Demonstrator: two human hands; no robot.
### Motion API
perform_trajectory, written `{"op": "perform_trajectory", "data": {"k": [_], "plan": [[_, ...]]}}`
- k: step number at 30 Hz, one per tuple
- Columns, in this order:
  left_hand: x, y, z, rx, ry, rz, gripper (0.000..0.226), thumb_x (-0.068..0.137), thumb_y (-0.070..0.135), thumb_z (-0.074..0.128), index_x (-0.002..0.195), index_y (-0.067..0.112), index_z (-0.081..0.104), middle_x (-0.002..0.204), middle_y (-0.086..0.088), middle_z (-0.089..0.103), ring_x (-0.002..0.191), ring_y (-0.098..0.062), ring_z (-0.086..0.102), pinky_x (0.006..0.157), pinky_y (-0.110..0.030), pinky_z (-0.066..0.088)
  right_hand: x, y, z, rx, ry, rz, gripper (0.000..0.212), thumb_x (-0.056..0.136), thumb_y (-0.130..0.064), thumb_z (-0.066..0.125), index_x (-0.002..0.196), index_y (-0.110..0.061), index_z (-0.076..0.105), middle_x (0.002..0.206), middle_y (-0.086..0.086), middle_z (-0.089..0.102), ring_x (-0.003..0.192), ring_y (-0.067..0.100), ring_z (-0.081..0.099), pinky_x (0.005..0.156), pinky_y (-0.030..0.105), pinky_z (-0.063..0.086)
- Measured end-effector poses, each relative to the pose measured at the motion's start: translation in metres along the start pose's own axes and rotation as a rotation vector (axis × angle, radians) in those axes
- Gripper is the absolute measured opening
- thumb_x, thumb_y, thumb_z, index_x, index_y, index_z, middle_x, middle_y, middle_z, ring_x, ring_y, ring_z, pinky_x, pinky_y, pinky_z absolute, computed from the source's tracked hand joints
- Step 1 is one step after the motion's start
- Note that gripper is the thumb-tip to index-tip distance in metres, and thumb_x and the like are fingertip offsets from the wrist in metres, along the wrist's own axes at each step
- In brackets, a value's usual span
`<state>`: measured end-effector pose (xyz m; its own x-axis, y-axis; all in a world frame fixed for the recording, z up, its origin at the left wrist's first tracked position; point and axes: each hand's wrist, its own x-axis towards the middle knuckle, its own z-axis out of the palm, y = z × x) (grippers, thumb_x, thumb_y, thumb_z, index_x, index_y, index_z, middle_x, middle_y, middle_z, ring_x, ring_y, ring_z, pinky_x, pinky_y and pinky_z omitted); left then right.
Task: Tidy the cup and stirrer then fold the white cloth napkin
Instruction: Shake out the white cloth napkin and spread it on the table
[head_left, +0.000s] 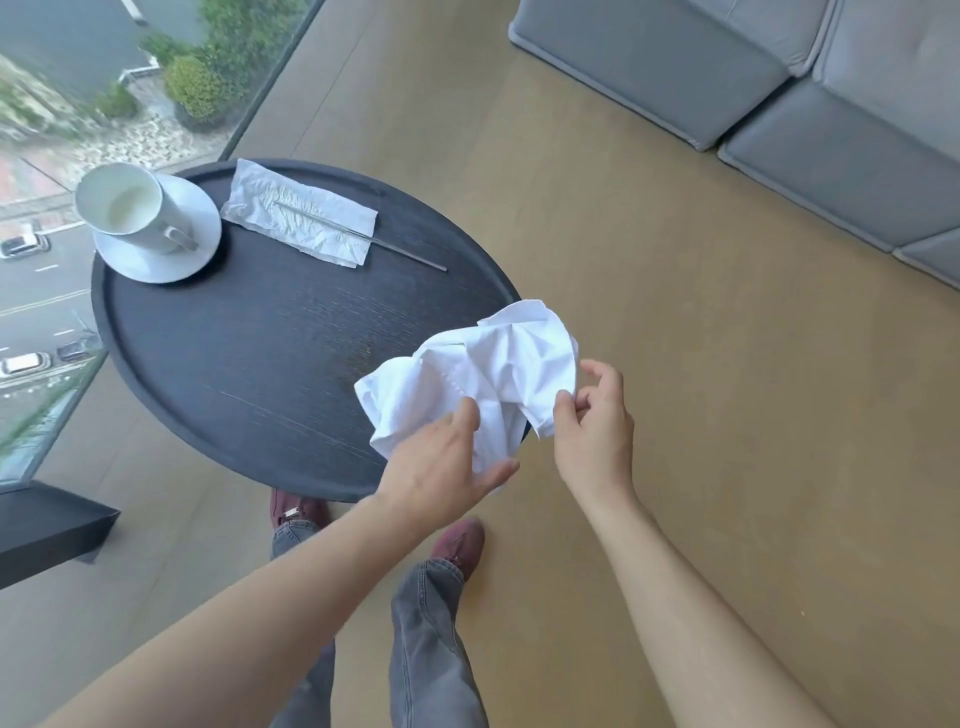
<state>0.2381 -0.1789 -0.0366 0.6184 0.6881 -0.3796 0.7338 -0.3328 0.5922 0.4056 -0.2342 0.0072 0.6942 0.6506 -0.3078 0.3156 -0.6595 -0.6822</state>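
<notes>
A crumpled white cloth napkin (483, 364) is bunched over the near right rim of a round black table (249, 358). My left hand (447, 457) grips its lower part from below, thumb and fingers closed on the fabric. My right hand (592, 415) pinches its right edge between thumb and forefinger. At the table's far left a white cup (127, 205) stands on a white saucer (195, 218), handle towards me. A thin metal stirrer (395, 249) lies across a flattened paper tissue (296, 221) at the far side.
A glass wall (104, 78) drops to the street just beyond the table's far left. A grey sofa (779, 93) fills the top right. A dark box (47, 530) sits on the floor at left. My feet (457, 540) stand under the table's near edge on beige floor.
</notes>
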Motion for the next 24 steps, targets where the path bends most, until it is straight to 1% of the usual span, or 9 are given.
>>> {"op": "perform_trajectory", "data": {"k": [4, 7, 9, 11, 14, 17, 19, 21, 24], "plan": [[-0.005, 0.01, 0.021, -0.4, 0.05, -0.241, 0.032, 0.093, 0.022, 0.062, 0.102, 0.027, 0.031, 0.066, -0.002, 0.057, 0.061, -0.021, 0.054, 0.056, -0.041, 0.045, 0.001, -0.008, -0.014, 0.087, -0.052, -0.084, 0.03, 0.101, -0.011, 0.048, 0.124, -0.03, 0.043, 0.07, 0.007, 0.055, 0.056, 0.01, 0.046, 0.054, 0.02, 0.039], [-0.016, 0.012, 0.01, -0.671, 0.147, -0.312, 0.022, 0.097, 0.01, 0.051, 0.104, 0.028, 0.041, 0.066, 0.0, 0.048, 0.053, -0.012, 0.041, 0.054, -0.033, 0.04, 0.008, -0.01, -0.023, 0.123, -0.102, -0.067, 0.022, 0.101, -0.01, 0.044, 0.106, -0.03, 0.053, 0.082, 0.02, 0.057, 0.064, 0.023, 0.051, 0.064, 0.039, 0.051], [-0.027, 0.011, -0.009, -0.766, 0.229, -0.323, 0.02, 0.099, 0.009, 0.048, 0.101, 0.028, 0.048, 0.065, 0.003, 0.042, 0.054, -0.012, 0.038, 0.052, -0.029, 0.037, 0.012, -0.015, -0.03, 0.189, -0.129, -0.013, 0.027, 0.1, -0.006, 0.042, 0.096, -0.022, 0.063, 0.085, 0.013, 0.062, 0.068, 0.016, 0.053, 0.068, 0.044, 0.054], [-0.04, 0.004, -0.032, -0.889, 0.319, -0.38, 0.021, 0.098, 0.008, 0.048, 0.091, 0.025, 0.058, 0.062, 0.009, 0.043, 0.056, -0.011, 0.038, 0.05, -0.022, 0.035, 0.017, -0.021, -0.039, 0.316, -0.146, 0.046, 0.032, 0.099, -0.002, 0.042, 0.093, -0.017, 0.07, 0.092, 0.002, 0.069, 0.074, 0.013, 0.059, 0.069, 0.039, 0.055], [-0.059, -0.013, -0.073, -1.085, 0.38, -0.415, 0.019, 0.09, 0.016, 0.056, 0.095, 0.023, 0.073, 0.083, 0.002, 0.064, 0.071, -0.016, 0.053, 0.065, -0.029, 0.042, 0.026, -0.033, -0.053, 0.618, -0.213, 0.106, 0.036, 0.096, 0.007, 0.038, 0.101, -0.005, 0.071, 0.095, 0.014, 0.071, 0.078, 0.028, 0.065, 0.071, 0.038, 0.055], [-0.076, -0.037, -0.103, -1.315, 0.329, -0.351, 0.047, 0.079, 0.0, 0.063, 0.122, 0.018, 0.07, 0.107, -0.006, 0.07, 0.082, -0.018, 0.062, 0.068, -0.024, 0.05, 0.034, -0.045, -0.064, 0.845, -0.327, 0.101, 0.045, 0.09, 0.021, 0.031, 0.114, 0.005, 0.066, 0.099, 0.018, 0.073, 0.088, 0.029, 0.071, 0.079, 0.034, 0.057], [-0.083, -0.053, -0.117, -1.232, 0.324, -0.322, 0.07, 0.068, -0.004, 0.055, 0.132, 0.025, 0.065, 0.123, -0.005, 0.066, 0.087, -0.025, 0.055, 0.063, -0.026, 0.046, 0.04, -0.052, -0.07, 0.77, -0.35, 0.05, 0.041, 0.092, 0.021, 0.04, 0.117, 0.001, 0.065, 0.1, 0.01, 0.078, 0.094, 0.025, 0.074, 0.081, 0.028, 0.056], [-0.085, -0.065, -0.126, -0.982, 0.348, -0.312, 0.082, 0.064, 0.0, 0.051, 0.138, 0.035, 0.059, 0.137, 0.001, 0.051, 0.091, -0.023, 0.054, 0.06, -0.025, 0.047, 0.048, -0.058, -0.072, 0.587, -0.304, -0.026, 0.027, 0.092, 0.009, 0.063, 0.113, -0.006, 0.069, 0.099, 0.004, 0.08, 0.095, 0.023, 0.076, 0.082, 0.028, 0.057], [-0.08, -0.079, -0.128, -0.639, 0.391, -0.235, 0.081, 0.067, 0.003, 0.048, 0.144, 0.031, 0.053, 0.136, 0.01, 0.036, 0.119, -0.009, 0.051, 0.08, -0.02, 0.053, 0.06, -0.066, -0.072, 0.394, -0.199, -0.074, 0.017, 0.086, -0.014, 0.079, 0.101, -0.009, 0.073, 0.09, 0.003, 0.08, 0.09, 0.022, 0.077, 0.081, 0.035, 0.059]]}}
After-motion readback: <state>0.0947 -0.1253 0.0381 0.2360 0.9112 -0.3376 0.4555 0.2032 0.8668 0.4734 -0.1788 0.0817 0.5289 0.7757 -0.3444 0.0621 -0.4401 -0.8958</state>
